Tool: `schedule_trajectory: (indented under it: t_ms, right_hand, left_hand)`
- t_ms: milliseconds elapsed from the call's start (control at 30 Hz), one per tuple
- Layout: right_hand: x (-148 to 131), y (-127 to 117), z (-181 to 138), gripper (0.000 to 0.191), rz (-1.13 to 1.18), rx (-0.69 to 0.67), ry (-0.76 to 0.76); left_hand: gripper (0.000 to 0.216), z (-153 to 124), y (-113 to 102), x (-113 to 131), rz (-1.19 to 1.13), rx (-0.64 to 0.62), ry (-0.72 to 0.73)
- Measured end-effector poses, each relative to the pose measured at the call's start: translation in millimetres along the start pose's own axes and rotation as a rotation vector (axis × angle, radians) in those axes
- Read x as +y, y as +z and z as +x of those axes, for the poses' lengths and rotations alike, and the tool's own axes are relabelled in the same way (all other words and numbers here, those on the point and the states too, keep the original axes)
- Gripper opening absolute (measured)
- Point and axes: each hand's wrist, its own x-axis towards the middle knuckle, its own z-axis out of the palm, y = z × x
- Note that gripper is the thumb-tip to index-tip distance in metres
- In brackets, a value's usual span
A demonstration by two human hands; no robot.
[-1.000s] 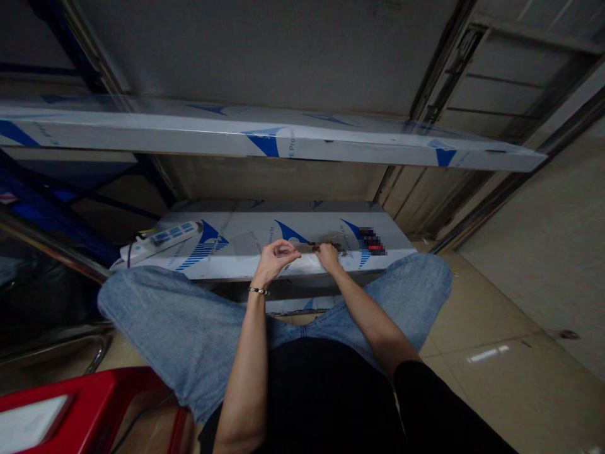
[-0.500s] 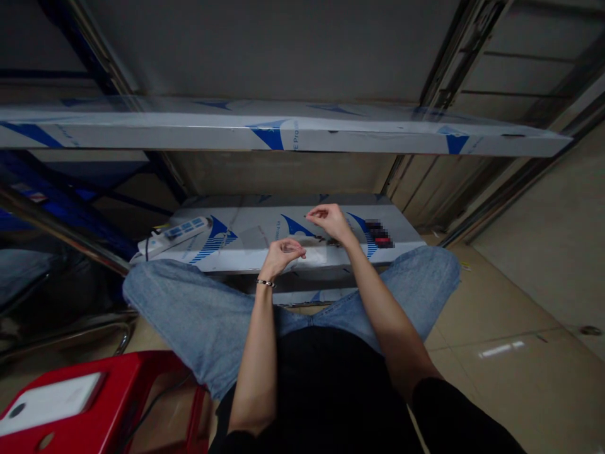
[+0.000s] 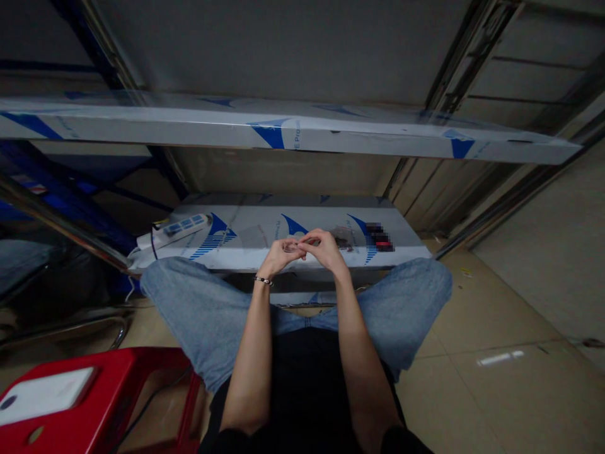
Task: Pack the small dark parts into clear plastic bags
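Observation:
Just above the front part of the lower shelf, my left hand is closed in a pinch, with a beaded bracelet round its wrist. My right hand meets it from the right, fingers also pinched, and the fingertips of both touch. Whatever lies between them is too small to make out. Right behind my right hand, small dark pieces lie on the shelf, seemingly on or in clear plastic. A blurred-out dark and red item rests farther right.
A white power strip lies at the shelf's left end. The upper shelf edge runs across in front of me. At lower left, a red stool carries a white phone. My knees flank the lower shelf.
My right hand has come down and left, from above the shelf to my left hand, so the fingertips now meet. My left hand has stayed nearly in place.

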Motion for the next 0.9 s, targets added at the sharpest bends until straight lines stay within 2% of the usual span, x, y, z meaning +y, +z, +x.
schedule_trajectory:
  t_ms: [167,300,367,433,533,633,700,767,900]
  right_hand:
    - [-16.5,-3.1,-2.9,0.005,-0.256,-0.021,0.004]
    - [-21.2,2.1,-3.4,0.008,-0.213,-0.105,-0.046]
    - [-22.6,2.2,-1.5,0.014,-0.14,-0.115,-0.082]
    - [-22.3,0.7,0.2,0.024,-0.075,-0.057,-0.086]
    - [-15.2,-1.8,-0.6,0.045,-0.059,0.002,-0.018]
    - [-1.4,-1.8,-5.2,0.058,-0.092,-0.16,0.082]
    - [7.7,0.8,-7.2,0.059,-0.07,-0.335,0.079]
    - [14.0,5.9,-6.6,0.054,-0.014,-0.447,0.033]
    - [21.7,21.5,0.0,0.029,0.066,-0.43,0.03]
  left_hand:
    - [0.022,2.5,6.8,1.8,0.032,-0.033,0.009]
    - [0.016,1.4,6.9,4.0,0.06,-0.014,0.039]
    - [0.02,0.8,5.9,5.9,-0.002,0.029,0.044]
    - [0.026,0.9,4.6,7.4,-0.083,0.083,0.063]
    - [0.03,2.2,1.4,8.6,-0.15,0.212,0.102]
    - [0.032,2.6,-4.2,10.4,-0.215,0.342,0.133]
    - [0.033,1.6,-9.0,12.3,-0.296,0.358,0.157]
    - [0.035,-0.3,-13.4,13.9,-0.376,0.336,0.174]
    - [0.04,-3.1,-19.3,11.9,-0.416,0.285,0.14]
